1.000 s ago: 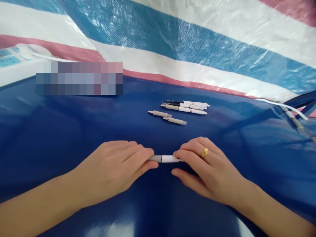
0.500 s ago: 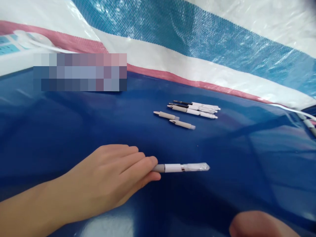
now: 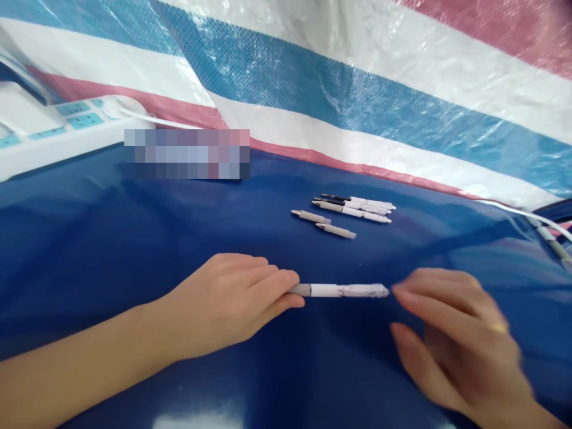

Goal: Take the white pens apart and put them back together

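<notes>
Two hands work closest to us: our left hand (image 3: 226, 304) pinches the grey rubber end (image 3: 301, 289) of a white pen (image 3: 326, 290) lying on the worktop, while our blurred right hand (image 3: 460, 339) holds a wide, empty grip just beside its wrapped tip (image 3: 363, 291). We judge the pen light, stiff and slightly slippery, best held by the rubber. Farther off lie grey pen barrels (image 3: 324, 223) and white pens (image 3: 353, 207) on the glossy blue worktop (image 3: 134, 238), then a power strip (image 3: 53, 122) and a striped tarpaulin (image 3: 357, 101).

The right hand (image 3: 460, 339) has swung back up, now just beside the pen's wrapped end (image 3: 363, 291)
</notes>
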The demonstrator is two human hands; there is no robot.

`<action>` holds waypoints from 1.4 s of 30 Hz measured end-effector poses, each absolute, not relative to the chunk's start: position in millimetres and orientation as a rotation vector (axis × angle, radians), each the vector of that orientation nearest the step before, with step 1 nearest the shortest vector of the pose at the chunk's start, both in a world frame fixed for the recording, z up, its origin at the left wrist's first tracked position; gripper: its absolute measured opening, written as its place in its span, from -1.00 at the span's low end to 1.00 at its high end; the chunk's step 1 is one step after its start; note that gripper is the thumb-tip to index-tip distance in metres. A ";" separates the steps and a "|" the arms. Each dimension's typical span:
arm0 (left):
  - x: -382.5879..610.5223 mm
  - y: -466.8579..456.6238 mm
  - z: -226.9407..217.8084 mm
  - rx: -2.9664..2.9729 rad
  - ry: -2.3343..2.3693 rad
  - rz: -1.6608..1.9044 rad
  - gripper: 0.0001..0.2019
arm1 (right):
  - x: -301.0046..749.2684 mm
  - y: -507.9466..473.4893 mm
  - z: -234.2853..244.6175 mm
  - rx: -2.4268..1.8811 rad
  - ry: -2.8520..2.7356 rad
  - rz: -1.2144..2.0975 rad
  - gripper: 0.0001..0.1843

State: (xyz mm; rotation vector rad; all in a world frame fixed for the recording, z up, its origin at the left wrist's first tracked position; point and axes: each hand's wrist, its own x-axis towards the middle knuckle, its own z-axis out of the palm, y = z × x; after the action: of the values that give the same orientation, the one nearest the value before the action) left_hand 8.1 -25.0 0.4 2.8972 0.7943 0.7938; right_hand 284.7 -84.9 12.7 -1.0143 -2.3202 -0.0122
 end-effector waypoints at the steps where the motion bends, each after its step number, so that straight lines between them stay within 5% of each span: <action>1: 8.2 -25.4 -0.1 2.902 0.786 0.797 -0.79 | 279.4 -77.4 16.7 -0.988 -2.286 -0.049 -0.63; 8: 14.1 -32.1 -6.9 2.961 0.714 0.764 -0.83 | 265.0 -64.1 5.6 -1.072 -2.623 0.195 -0.74; 24: 20.8 -30.6 -9.8 3.053 0.836 0.737 -0.78 | 259.1 -68.4 4.5 -1.180 -2.542 -0.064 -0.76; 33: 21.2 -29.4 -7.3 3.177 0.760 0.794 -0.84 | 259.6 -67.6 5.9 -1.161 -2.634 0.119 -0.65; 42: 30.7 -39.4 -5.9 3.167 0.865 0.614 -0.65 | 254.7 -71.2 1.3 -1.218 -2.585 -0.075 -0.73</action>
State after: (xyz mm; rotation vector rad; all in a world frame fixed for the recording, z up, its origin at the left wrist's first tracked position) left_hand 30.7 -39.4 -5.9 3.1668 0.8648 0.6144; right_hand 254.7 -71.2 1.3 -1.2179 -2.5854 -0.0754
